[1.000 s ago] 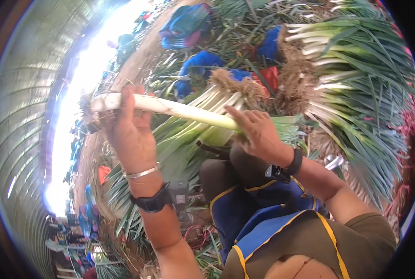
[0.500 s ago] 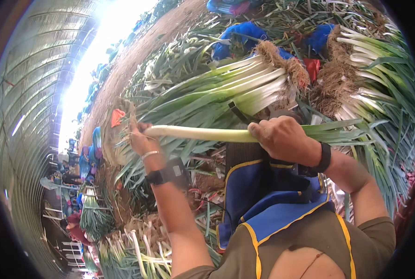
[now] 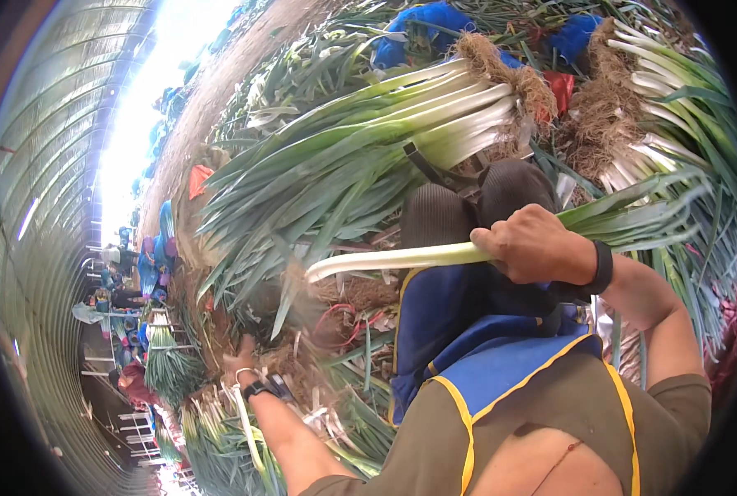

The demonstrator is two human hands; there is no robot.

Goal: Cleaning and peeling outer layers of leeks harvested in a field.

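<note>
A single leek (image 3: 393, 258) lies across above my knees, its white root end pointing left and its green leaves trailing right. My right hand (image 3: 527, 245) is closed round it at the pale green part of the stem. My left hand (image 3: 240, 360) is away from the leek, low at the left above the littered ground, near a pile of leeks (image 3: 220, 434); motion smears its fingers. Beyond my knees a large row of leeks (image 3: 385, 132) lies with roots to the right and leaves to the left.
More rooted leeks (image 3: 674, 99) are heaped at the right. Blue netting (image 3: 422, 29) and a red scrap (image 3: 559, 89) lie among the leaves at the back. An orange scrap (image 3: 199, 180) is at the left. Farther left, a leek bundle (image 3: 167, 364) stands beside a curved greenhouse wall (image 3: 46, 248).
My left hand has let go of the leek's root end and swung down and left. My right hand still grips the leek, having moved slightly right and toward me.
</note>
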